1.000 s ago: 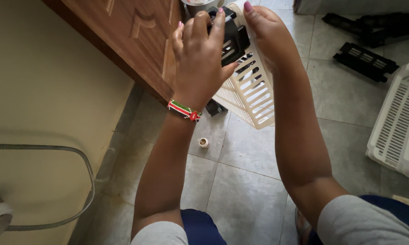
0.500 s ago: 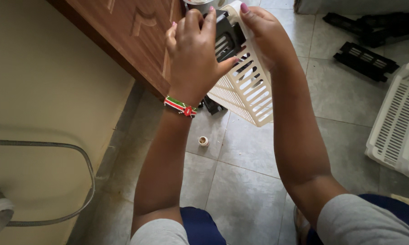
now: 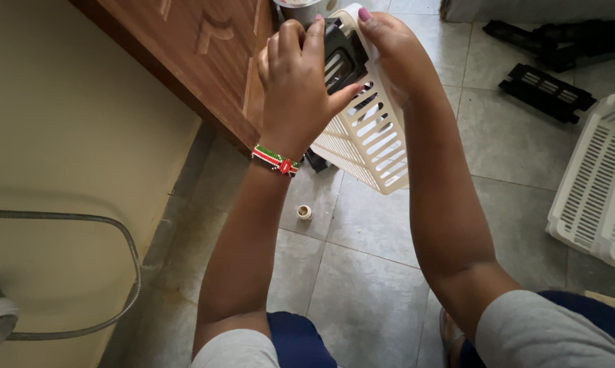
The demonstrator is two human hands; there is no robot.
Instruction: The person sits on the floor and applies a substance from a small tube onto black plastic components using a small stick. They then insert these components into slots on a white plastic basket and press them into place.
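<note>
Held high at far centre: cream slatted panel (image 3: 372, 129), gripped along its top edge by right hand (image 3: 389, 48); left hand (image 3: 297, 75) clamps black piece (image 3: 338, 58) against it. Could slip from fingertip grip onto tiled floor (image 3: 362, 272).

Tight up top — the wooden cabinet door (image 3: 205, 61) crowds the left hand (image 3: 297, 85) from the left. Open grey floor tiles (image 3: 362, 272) below the arms, only a small white cap (image 3: 305, 212) lying there. Right side's blocked — a white slatted basket (image 3: 594, 197) and 2 black slatted pieces (image 3: 546, 87).
</note>
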